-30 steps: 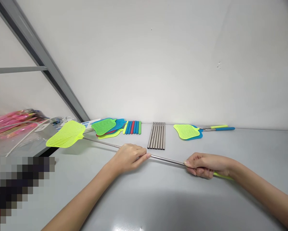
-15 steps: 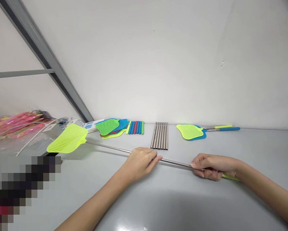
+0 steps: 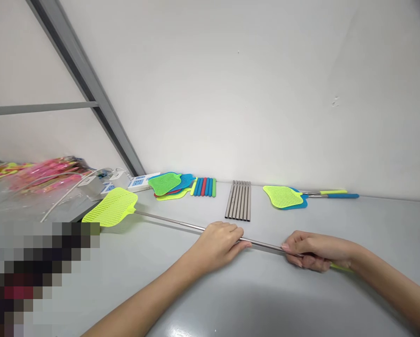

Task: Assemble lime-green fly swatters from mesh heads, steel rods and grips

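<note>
A fly swatter with a yellow-green mesh head (image 3: 110, 207) and a long thin metal rod (image 3: 169, 221) stretches across the table, its head to the left. My left hand (image 3: 221, 245) is closed around the middle of the rod from above. Further right, my right hand (image 3: 310, 251) grips the rod's lower part. A yellow-green grip end (image 3: 341, 267) shows behind that hand, partly hidden by the wrist. Beyond my left hand lies a row of metal tubes (image 3: 238, 201), side by side.
Along the wall lie stacked swatter heads (image 3: 165, 184), coloured handles (image 3: 205, 186) in a row, and two swatters (image 3: 283, 197) at the right. A power strip (image 3: 137, 182) with plugged-in adapters and cables stands at the left, near pink plastic-wrapped items (image 3: 51, 173). A pixelated area covers the lower left.
The whole view has shifted, so everything sits slightly further right and lower. Both hands keep their hold on the swatter, with little change in their spacing.
</note>
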A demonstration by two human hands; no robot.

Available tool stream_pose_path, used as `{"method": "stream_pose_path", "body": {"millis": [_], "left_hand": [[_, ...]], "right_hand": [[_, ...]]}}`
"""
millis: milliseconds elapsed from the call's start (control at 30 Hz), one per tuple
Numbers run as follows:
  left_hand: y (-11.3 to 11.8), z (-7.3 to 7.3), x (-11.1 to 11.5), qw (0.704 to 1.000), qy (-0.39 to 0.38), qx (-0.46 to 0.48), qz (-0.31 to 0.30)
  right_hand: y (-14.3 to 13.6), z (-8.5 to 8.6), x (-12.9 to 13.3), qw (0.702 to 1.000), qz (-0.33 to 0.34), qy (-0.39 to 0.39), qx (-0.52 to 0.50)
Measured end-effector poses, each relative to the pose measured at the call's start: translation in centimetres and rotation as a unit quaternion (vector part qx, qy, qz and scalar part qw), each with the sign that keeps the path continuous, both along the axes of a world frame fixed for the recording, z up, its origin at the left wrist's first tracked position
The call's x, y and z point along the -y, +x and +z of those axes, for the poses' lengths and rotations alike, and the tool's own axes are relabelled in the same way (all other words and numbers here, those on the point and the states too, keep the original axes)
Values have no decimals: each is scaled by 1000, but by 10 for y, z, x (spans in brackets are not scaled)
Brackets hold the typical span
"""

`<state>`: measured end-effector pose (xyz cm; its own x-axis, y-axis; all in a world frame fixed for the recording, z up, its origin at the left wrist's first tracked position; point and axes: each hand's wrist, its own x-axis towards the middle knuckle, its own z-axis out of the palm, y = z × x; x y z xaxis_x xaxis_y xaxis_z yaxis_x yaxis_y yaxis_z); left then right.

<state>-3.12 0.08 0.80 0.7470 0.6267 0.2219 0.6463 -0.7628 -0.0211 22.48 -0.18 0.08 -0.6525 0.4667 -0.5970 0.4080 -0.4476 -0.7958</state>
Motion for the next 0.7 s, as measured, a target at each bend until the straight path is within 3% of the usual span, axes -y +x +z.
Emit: {"method": "stream_pose_path", "body": {"millis": [533,700], "left_hand": [[5,1,8,1000,-2,8,3],[5,3,9,1000,-7,12,7]], "right_hand": [[-9,0,5,999,-2,26,-23],[-15,0,9,998,-31,33,-32]]}}
